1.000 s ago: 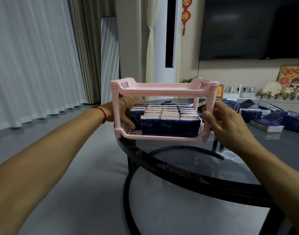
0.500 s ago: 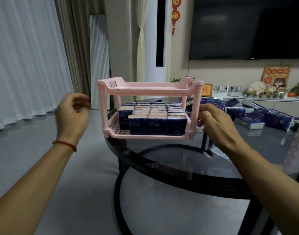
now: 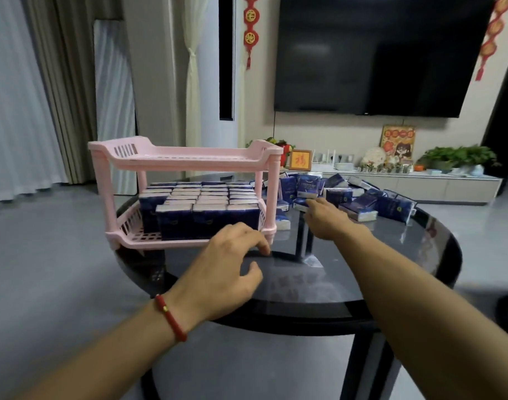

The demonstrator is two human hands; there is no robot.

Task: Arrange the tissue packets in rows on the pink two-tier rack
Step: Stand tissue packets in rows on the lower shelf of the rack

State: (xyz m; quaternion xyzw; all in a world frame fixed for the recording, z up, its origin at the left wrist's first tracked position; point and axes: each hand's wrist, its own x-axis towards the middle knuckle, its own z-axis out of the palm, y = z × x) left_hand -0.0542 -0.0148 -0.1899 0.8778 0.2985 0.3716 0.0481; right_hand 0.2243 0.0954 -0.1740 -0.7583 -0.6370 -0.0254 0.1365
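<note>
Rack [image 3: 186, 157]: pink moulded plastic, two tiers, slotted walls, four round posts. It stands on the table [image 3: 348, 272] just beyond my left hand [image 3: 229, 269]. Stiff and light in itself, I judge, but heavier now with its load; best taken by the posts.

Lower tier: full of packets [image 3: 206, 203], upright in tight rows, white tops showing, dark blue faces forward. Upper tier: nothing visible on it from this low angle.

Loose packets [image 3: 362, 203]: a jumbled heap just past my right hand [image 3: 327, 220], to the right of the rack. Small soft blocks in glossy blue film; light, squashy, probably a little slick. Take hold across the narrow sides, thumb against fingers, without crushing.

Left hand: over the table near the rack's front right foot, fingers loosely curled, holding nothing.

Right hand: stretched toward the heap, fingertips at the nearest packet; whether they already pinch it I cannot tell, as the hand covers the contact.

Table: round, dark glass, smooth and reflective, black frame beneath.
</note>
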